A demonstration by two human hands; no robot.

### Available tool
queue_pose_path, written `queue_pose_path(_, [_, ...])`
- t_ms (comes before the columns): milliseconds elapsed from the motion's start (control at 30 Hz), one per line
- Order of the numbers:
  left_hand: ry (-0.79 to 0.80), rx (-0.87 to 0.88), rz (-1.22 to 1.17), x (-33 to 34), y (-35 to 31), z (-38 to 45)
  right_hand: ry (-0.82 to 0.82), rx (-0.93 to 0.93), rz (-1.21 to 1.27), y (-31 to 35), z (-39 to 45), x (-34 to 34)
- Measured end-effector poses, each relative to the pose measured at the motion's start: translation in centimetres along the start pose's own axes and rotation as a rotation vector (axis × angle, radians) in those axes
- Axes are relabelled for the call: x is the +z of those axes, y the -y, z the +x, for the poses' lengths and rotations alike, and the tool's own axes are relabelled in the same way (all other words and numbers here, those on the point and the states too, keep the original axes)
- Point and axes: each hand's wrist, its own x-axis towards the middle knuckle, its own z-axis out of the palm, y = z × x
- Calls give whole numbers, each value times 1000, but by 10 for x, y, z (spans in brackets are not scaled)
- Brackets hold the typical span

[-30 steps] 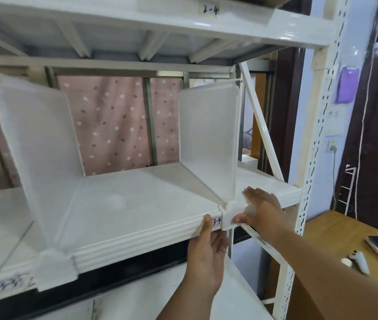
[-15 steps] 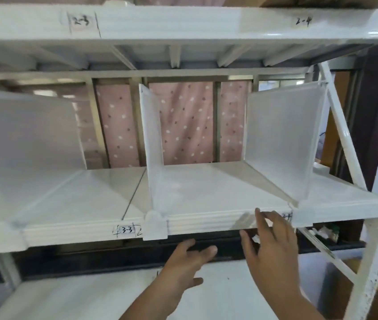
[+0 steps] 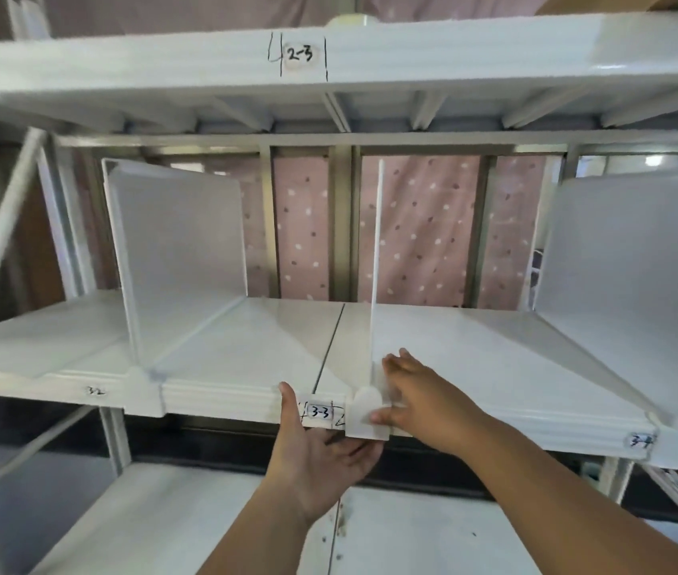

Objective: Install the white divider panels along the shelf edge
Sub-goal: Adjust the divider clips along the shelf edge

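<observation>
Three white divider panels stand on the white shelf [image 3: 225,398]: a left panel [image 3: 179,259], a middle panel [image 3: 375,263] seen edge-on, and a right panel [image 3: 627,284]. The middle panel's base clip [image 3: 364,415] sits over the shelf's front edge beside the "3-3" label [image 3: 320,412]. My right hand [image 3: 420,394] grips that clip, fingers on the shelf top right of the panel, thumb on the clip's front. My left hand [image 3: 316,454] holds the shelf edge from below, thumb up on the front strip, fingers under the clip.
An upper shelf beam [image 3: 329,64] marked "2-3" hangs overhead. A lower shelf [image 3: 204,524] lies beneath my arms. Pink dotted fabric [image 3: 424,226] hangs behind the rack. Diagonal braces cross at the far left [image 3: 1,226] and lower right.
The view has swung left along the shelf. Both hands left the right panel's clip at "3-4" and moved to the middle panel's clip at "3-3", where they now grip.
</observation>
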Motion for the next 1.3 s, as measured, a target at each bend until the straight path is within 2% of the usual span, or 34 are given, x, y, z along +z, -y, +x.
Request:
queue_pose_path(233, [-22,1,51,0,2,16,138,-23,-15,-17,9,3])
queue_pose_path(367, [46,-35,78,-6,0,23,-7,-28,-32,-16,5,10])
queue_pose_path(733, [125,-92,156,-28,-8,45,-240,82,-98,-5,1,27])
queue_pose_path(967, [109,-20,20,-41,-26,44,-226,127,-314,9,6,32])
queue_pose_path(1133, [126,-37,16,-37,-24,40,-259,162,-320,14,4,35])
queue_pose_path(1300, [62,-15,-31,-31,-27,32,-313,192,-307,16,4,40])
